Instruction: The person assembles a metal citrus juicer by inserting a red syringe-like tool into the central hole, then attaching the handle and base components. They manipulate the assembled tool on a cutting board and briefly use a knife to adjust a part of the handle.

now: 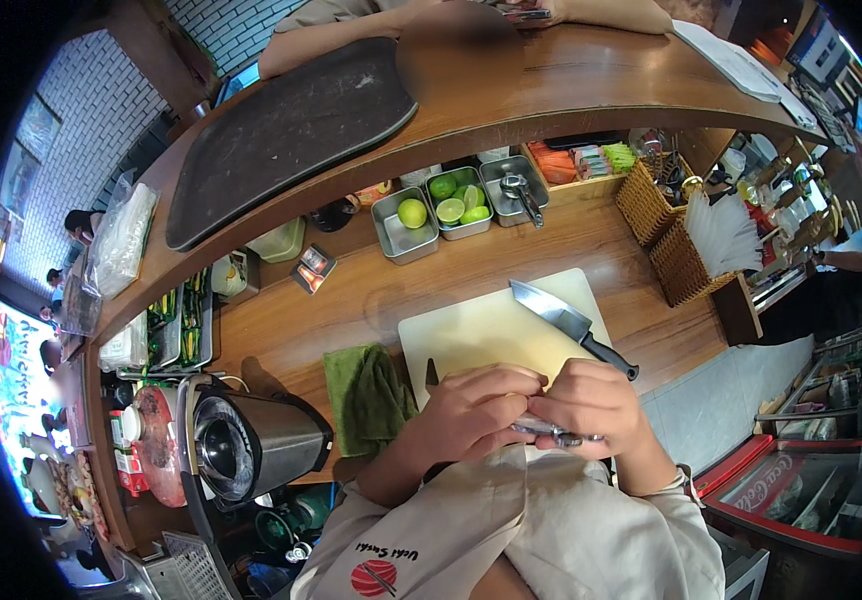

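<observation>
My left hand [481, 402] and my right hand [589, 408] meet over the near edge of a white cutting board [451, 335], fingers curled and closed together. Between them is a small shiny metal thing [554, 434], mostly covered by my fingers, so its kind cannot be made out. A kitchen knife [563, 318] with a black handle lies across the right part of the board, its handle end past the board's edge. Left of the board, a crumpled green cloth [363, 398] rests on the wooden counter [341, 310].
Metal containers with limes [447, 210] and a metal squeezer [521, 196] stand at the back. A steel juicer-like machine [256, 445] is at left, wicker baskets [686, 260] at right. Above, a raised ledge carries a dark tray [291, 140]; another person leans there.
</observation>
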A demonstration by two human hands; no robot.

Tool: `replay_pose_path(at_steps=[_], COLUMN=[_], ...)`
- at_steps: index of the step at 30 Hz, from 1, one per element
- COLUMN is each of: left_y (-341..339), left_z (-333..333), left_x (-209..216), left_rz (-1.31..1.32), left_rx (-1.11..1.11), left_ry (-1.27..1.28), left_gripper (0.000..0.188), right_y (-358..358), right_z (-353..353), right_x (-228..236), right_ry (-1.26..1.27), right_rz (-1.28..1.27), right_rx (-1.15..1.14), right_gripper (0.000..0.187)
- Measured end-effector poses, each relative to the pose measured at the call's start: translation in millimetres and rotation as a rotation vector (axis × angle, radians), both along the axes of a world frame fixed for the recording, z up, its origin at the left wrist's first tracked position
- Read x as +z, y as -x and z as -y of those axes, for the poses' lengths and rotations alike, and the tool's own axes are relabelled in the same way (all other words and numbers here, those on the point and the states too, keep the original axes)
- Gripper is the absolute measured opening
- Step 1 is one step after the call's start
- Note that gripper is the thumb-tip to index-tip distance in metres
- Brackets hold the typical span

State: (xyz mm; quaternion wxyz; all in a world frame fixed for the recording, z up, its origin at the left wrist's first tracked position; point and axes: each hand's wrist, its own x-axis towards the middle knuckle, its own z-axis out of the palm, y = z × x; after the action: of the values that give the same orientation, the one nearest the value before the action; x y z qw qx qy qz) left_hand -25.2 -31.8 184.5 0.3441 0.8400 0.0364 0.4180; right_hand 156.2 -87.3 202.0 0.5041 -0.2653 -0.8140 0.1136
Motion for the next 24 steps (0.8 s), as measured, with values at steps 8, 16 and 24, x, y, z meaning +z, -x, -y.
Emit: replay_pose_path(at_steps=[8, 16, 24], left_y=[-5, -9, 2], left_z=[-17, -8, 1], left_x=[7, -37, -67], left_rz=[-0.039, -0.137, -0.355], left_rx=[0.018, -0.092, -0.007], left_ry=[-0.2, 0.312, 0.621], left_gripper=[0.019, 0.017, 0.027], right_y=[-14, -20, -17], right_z=[-7, 0, 2], right_x=[14, -6, -35], right_ry=[0.386, 0.595, 0.816], right_rz=[0.048, 0.064, -0.36], right_rx=[0.042, 0.069, 0.008], right_gripper=[0.02, 0.015, 0.023])
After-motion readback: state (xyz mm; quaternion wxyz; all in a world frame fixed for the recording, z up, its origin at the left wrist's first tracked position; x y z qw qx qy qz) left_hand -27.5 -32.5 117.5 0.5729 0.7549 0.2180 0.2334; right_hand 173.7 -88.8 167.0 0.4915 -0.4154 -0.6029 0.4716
